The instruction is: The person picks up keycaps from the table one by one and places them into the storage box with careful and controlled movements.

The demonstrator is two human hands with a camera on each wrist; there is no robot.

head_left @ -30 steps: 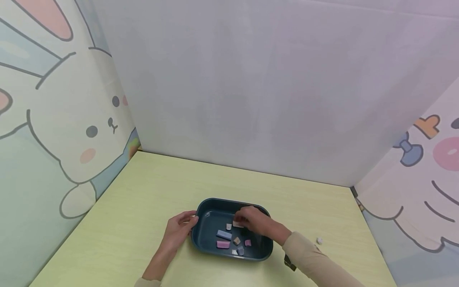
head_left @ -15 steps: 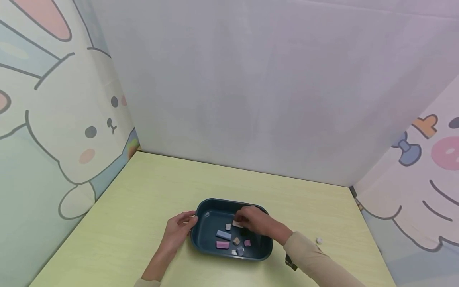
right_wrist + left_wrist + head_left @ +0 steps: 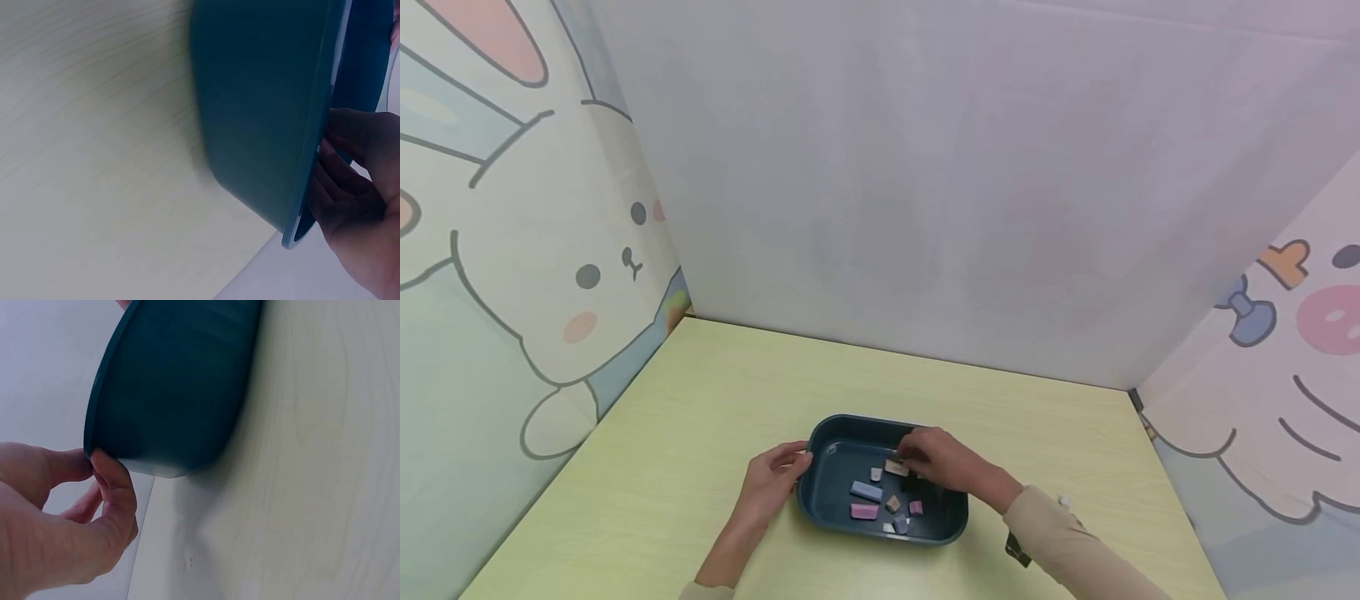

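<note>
A dark teal tray (image 3: 822, 508) sits on the pale yellow table, holding several small coloured blocks: a blue one (image 3: 867, 491), a pink one (image 3: 864, 511), a tan one (image 3: 892, 503) and a purple one (image 3: 916, 507). My left hand (image 3: 797, 465) grips the tray's left rim; in the left wrist view its thumb (image 3: 115, 487) lies against the tray's outer wall (image 3: 181, 387). My right hand (image 3: 908, 458) reaches into the tray and pinches a beige block (image 3: 895, 467). In the right wrist view my right hand (image 3: 350, 187) sits behind the tray rim (image 3: 315, 125), which hides the block.
A tiny white piece (image 3: 1063, 501) lies on the table right of the tray, beside my sleeve. Panels with cartoon rabbits close in the left, back and right sides. The bare tabletop (image 3: 715, 392) stretches behind and left of the tray.
My right hand has edged slightly back and right inside the tray with the beige block. The left hand stays on the rim.
</note>
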